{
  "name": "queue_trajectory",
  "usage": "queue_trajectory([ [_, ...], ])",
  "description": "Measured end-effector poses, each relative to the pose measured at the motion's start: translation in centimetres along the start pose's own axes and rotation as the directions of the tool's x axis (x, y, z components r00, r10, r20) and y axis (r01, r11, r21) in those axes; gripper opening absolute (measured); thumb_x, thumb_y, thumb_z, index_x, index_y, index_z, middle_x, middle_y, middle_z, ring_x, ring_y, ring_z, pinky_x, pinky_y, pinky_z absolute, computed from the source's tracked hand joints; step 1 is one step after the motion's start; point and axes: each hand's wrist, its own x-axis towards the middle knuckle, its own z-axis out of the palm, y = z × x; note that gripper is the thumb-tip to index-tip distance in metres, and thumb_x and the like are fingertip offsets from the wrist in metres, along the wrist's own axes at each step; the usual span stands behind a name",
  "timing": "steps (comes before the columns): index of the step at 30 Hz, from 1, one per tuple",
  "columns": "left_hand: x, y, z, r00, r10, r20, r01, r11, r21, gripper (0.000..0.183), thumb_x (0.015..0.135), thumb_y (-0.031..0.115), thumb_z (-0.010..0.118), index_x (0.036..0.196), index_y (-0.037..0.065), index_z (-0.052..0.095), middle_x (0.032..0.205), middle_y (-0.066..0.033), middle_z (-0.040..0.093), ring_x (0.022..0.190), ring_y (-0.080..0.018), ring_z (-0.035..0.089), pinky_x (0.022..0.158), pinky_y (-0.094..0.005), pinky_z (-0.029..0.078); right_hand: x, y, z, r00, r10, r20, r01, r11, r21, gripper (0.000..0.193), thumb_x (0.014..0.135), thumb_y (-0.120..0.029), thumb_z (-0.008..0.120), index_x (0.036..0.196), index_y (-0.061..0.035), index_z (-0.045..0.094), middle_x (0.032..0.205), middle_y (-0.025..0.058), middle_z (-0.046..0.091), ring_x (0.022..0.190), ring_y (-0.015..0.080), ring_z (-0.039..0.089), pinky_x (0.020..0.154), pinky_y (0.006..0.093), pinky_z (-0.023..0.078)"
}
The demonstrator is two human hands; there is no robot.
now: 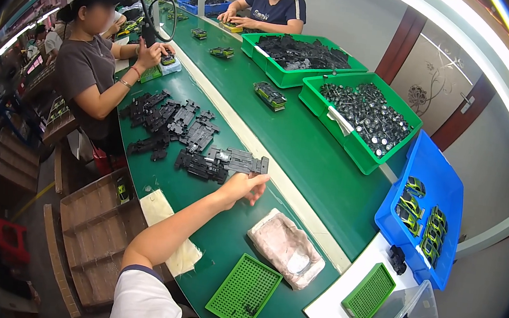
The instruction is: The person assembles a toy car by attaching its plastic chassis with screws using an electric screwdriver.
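Head view: my left hand (244, 187) reaches, fingers loosely open, touching a flat dark grey plastic chassis plate (239, 160) on the green conveyor belt (305, 146)
Plate not yet lifted; pile of black chassis parts (171, 126) remains; right hand barely visible, state cannot be told

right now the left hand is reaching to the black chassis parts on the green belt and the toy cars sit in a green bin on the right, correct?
Not quite. The left hand does reach to the black chassis parts on the green belt, but the toy cars sit in a blue bin, not a green one. The head view shows it.
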Motion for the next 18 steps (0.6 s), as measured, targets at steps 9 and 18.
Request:
queue_trajectory([
  [9,-0.2,1.3,-0.4,0.988,-0.113,0.104,0.131,0.972,-0.197,0.030,0.082,0.034,0.052,0.068,0.009,0.047,0.064,-0.0002,0.049,0.052,-0.0088,0.047,0.043,-0.0231,0.039,0.8,1.6,-1.3,0.996,0.053,-0.075,-0.042,0.989,0.143,0.016,0.081,-0.022,0.043,0.066,-0.0163,0.042,0.053,-0.0073,0.038,0.043,0.0059,0.035,0.038,0.0234,0.023],
  [18,0.3,0.7,-0.5,0.988,0.108,-0.115,-0.127,0.976,-0.176,0.026,0.086,0.025,0.050,0.102,0.007,0.040,0.070,-0.0023,0.050,0.056,-0.0090,0.048,0.045,-0.0218,0.040,1.2,2.0,-1.6,0.999,0.020,-0.027,-0.018,0.998,0.066,0.011,0.080,-0.019,0.042,0.069,-0.0154,0.043,0.055,-0.0064,0.040,0.045,0.0070,0.037,0.039,0.0251,0.025],
])
